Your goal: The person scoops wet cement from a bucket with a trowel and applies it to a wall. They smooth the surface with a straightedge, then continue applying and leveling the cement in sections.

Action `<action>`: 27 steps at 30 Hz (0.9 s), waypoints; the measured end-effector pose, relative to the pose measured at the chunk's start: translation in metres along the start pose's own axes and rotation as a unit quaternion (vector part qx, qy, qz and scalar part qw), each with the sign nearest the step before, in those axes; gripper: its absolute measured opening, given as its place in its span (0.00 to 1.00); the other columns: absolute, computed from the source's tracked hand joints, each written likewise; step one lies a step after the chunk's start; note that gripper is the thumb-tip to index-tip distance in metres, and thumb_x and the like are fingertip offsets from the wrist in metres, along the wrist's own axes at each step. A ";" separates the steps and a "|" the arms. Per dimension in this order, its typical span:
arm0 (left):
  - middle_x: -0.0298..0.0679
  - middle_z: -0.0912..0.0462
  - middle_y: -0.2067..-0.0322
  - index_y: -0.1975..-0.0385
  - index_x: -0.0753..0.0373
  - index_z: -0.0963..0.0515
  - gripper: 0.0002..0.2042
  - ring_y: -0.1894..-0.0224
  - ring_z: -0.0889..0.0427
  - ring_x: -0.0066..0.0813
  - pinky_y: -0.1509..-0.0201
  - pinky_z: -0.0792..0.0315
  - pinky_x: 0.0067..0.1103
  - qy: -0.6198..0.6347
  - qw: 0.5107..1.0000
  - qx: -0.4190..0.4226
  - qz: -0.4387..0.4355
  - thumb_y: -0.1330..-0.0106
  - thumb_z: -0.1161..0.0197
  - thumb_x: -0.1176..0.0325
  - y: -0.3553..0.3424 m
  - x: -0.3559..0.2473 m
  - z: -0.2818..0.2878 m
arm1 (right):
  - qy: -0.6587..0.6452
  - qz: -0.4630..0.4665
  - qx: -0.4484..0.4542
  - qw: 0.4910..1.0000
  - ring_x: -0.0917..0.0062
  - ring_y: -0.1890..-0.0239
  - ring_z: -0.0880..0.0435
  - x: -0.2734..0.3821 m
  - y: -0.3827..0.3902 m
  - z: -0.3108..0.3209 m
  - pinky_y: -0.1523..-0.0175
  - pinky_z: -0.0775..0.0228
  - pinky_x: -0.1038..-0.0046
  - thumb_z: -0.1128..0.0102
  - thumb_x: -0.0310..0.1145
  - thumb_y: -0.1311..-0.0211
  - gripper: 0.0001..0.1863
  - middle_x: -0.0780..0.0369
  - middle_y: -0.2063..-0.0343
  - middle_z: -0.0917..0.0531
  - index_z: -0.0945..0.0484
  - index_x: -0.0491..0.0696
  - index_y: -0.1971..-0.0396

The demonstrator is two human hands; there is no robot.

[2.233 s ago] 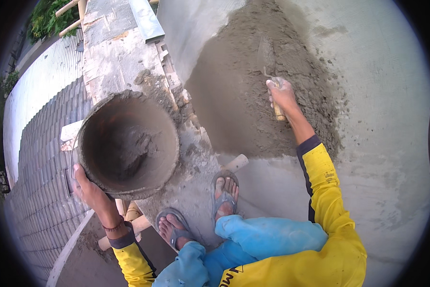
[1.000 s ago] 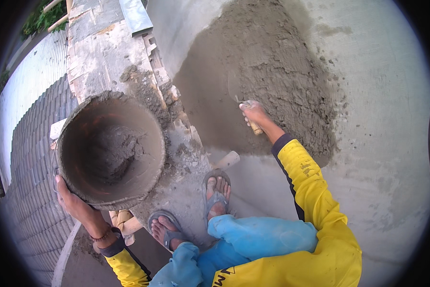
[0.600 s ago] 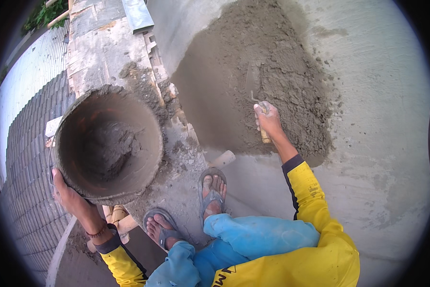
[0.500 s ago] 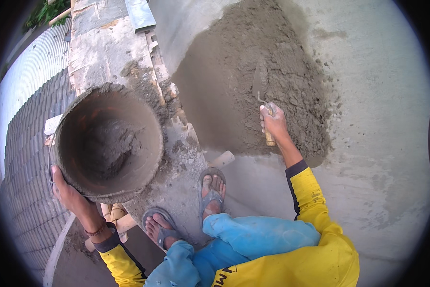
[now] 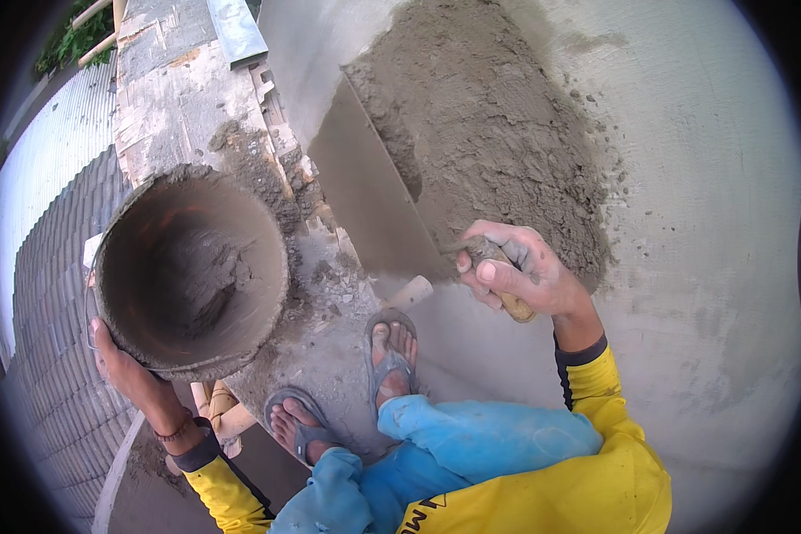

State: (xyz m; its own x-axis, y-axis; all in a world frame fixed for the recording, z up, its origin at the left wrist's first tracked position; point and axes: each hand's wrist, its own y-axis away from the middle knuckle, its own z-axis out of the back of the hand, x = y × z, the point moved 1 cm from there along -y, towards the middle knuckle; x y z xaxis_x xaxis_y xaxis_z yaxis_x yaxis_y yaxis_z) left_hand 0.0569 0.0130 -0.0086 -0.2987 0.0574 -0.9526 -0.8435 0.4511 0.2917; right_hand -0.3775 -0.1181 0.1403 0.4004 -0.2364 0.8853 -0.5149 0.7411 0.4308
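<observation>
My right hand [image 5: 529, 267] is wrapped round the wooden handle of a trowel [image 5: 518, 308] at the near edge of the wet mortar [image 5: 498, 133]. A long straight blade edge runs from its shank up and left over the mortar; the blade's far side blends with smooth wet mortar, so its outline is hard to tell. At the left, my left hand [image 5: 129, 360] grips the lower left side of a mortar-caked bucket [image 5: 120, 258], near its wire bail. Some fingers are hidden behind the bucket. Grey mortar lies in the bottom of the bucket.
My sandalled feet [image 5: 391, 356] stand on a mortar-splashed ledge [image 5: 173, 116]. A metal bar [image 5: 237, 34] lies at its far end. Corrugated roofing [image 5: 62, 258] slopes below on the left. Bamboo poles [image 5: 218, 409] show under the bucket. Pale cement surface [image 5: 703, 222] extends at the right.
My right hand has come closer and turned over with the trowel, whose long blade edge now shows across the mortar's left part. My left hand keeps hold of the bucket.
</observation>
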 end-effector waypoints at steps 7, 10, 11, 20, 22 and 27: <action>0.40 0.17 0.60 0.56 0.69 0.20 0.19 0.61 0.19 0.23 0.54 0.24 0.21 0.010 1.000 0.022 0.008 0.25 0.46 0.56 0.003 -0.002 -0.001 | -0.231 -0.179 -0.125 0.948 0.85 0.80 0.29 -0.043 -0.033 0.031 0.79 0.36 0.81 0.41 0.44 0.29 0.16 0.67 0.77 0.28 0.28 0.45 0.60; 0.40 0.15 0.60 0.54 0.71 0.20 0.20 0.60 0.17 0.23 0.54 0.24 0.21 -0.021 1.000 -0.020 0.011 0.23 0.48 0.56 0.004 -0.001 0.002 | 0.000 -0.024 -0.268 0.963 0.86 0.80 0.29 -0.023 -0.006 0.048 0.78 0.35 0.81 0.44 0.42 0.27 0.13 0.68 0.77 0.29 0.28 0.47 0.61; 0.40 0.15 0.60 0.55 0.71 0.20 0.20 0.61 0.17 0.23 0.54 0.24 0.21 -0.030 0.999 -0.028 0.005 0.23 0.47 0.56 0.003 -0.001 0.001 | 0.013 0.001 -0.283 0.959 0.87 0.80 0.28 -0.019 -0.001 0.051 0.78 0.35 0.81 0.44 0.43 0.27 0.13 0.68 0.77 0.29 0.28 0.47 0.62; 0.39 0.17 0.62 0.58 0.70 0.20 0.20 0.64 0.21 0.23 0.57 0.26 0.22 -0.056 0.998 -0.004 -0.001 0.25 0.46 0.55 0.002 -0.005 -0.002 | 0.019 -0.211 -0.213 0.954 0.85 0.82 0.28 -0.165 -0.096 0.076 0.80 0.33 0.79 0.41 0.40 0.29 0.11 0.69 0.78 0.27 0.31 0.51 0.68; 0.39 0.17 0.62 0.58 0.70 0.19 0.20 0.64 0.20 0.23 0.57 0.26 0.21 -0.045 0.999 0.017 -0.005 0.24 0.46 0.56 0.001 -0.006 -0.002 | 0.003 -0.189 -0.271 0.944 0.85 0.82 0.28 -0.175 -0.099 0.087 0.80 0.33 0.78 0.41 0.41 0.30 0.12 0.69 0.78 0.27 0.31 0.51 0.68; 0.39 0.16 0.62 0.56 0.70 0.19 0.18 0.63 0.19 0.22 0.57 0.25 0.20 0.000 1.000 -0.007 0.028 0.24 0.45 0.57 -0.001 0.002 0.005 | 0.049 -0.186 -0.304 0.933 0.85 0.82 0.28 -0.143 -0.057 0.082 0.80 0.34 0.78 0.41 0.40 0.29 0.10 0.69 0.78 0.26 0.26 0.48 0.63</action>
State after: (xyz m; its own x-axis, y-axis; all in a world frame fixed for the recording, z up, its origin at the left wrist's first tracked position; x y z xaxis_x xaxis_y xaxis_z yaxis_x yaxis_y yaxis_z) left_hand 0.0595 0.0174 -0.0109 -0.3458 0.0811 -0.9348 -0.8321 0.4340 0.3454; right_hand -0.4671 -0.1781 0.0030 0.5486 -0.5110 0.6618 0.1854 0.8462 0.4997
